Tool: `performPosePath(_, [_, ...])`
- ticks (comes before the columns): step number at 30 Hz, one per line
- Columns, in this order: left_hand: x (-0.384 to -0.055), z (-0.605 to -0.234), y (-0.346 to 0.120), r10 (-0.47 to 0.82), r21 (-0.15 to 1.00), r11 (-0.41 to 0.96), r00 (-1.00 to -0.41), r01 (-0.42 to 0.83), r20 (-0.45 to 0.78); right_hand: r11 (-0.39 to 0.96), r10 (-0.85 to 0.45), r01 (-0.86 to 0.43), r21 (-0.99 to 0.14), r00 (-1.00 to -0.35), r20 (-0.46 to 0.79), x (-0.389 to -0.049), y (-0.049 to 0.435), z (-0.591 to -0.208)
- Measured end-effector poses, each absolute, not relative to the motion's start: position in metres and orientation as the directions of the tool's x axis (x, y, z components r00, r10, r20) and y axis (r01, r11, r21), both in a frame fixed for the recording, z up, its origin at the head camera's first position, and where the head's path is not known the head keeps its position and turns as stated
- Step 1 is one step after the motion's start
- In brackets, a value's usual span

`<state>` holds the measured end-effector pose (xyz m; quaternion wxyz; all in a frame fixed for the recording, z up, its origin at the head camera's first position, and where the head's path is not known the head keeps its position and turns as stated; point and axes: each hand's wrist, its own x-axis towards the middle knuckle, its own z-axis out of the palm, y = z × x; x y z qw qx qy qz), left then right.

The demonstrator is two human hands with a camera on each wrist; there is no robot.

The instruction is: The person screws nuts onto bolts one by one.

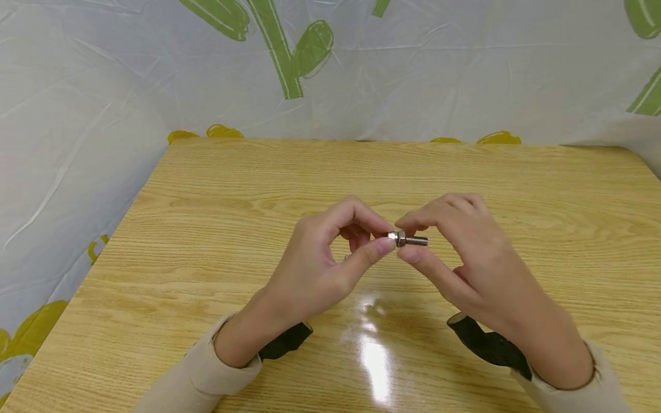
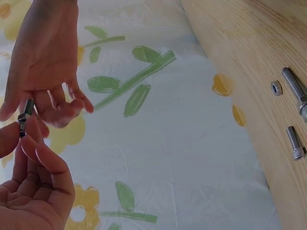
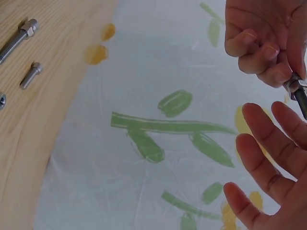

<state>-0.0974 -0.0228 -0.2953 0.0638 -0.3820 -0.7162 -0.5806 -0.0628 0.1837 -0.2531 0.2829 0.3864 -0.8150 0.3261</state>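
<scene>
My left hand pinches the head end of a small metal bolt between thumb and index finger. A hex nut sits on the bolt close to the head, and the threaded shank points right. Around the nut, the thumb and index finger of my right hand stand spread on either side, with a gap to the metal. Its other fingers are extended and apart in the right wrist view, where the bolt shows at the right edge. The left wrist view also shows the bolt held shank up.
On the wooden table lie a larger bolt with a nut on it, a shorter socket-head bolt and a loose nut. A floral sheet hangs behind the table and along its left side.
</scene>
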Motion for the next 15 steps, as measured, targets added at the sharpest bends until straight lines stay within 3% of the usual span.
performPosePath(3, [-0.107,-0.315,-0.023,0.477,0.783,0.038,-0.7,0.621,0.531,0.461,-0.443,-0.83,-0.313,-0.521,0.729,-0.062,0.183,-0.251])
performPosePath(10, [-0.073,-0.238,-0.027,0.458,0.792,0.014,-0.708,0.61,0.537,0.37,-0.438,-0.888,-0.272,-0.425,0.792,-0.067,0.186,-0.258])
performPosePath(15, [-0.065,-0.222,-0.027,0.462,0.818,0.05,-0.74,0.573,0.49,0.356,-0.419,-0.902,-0.245,-0.388,0.821,-0.069,0.186,-0.261])
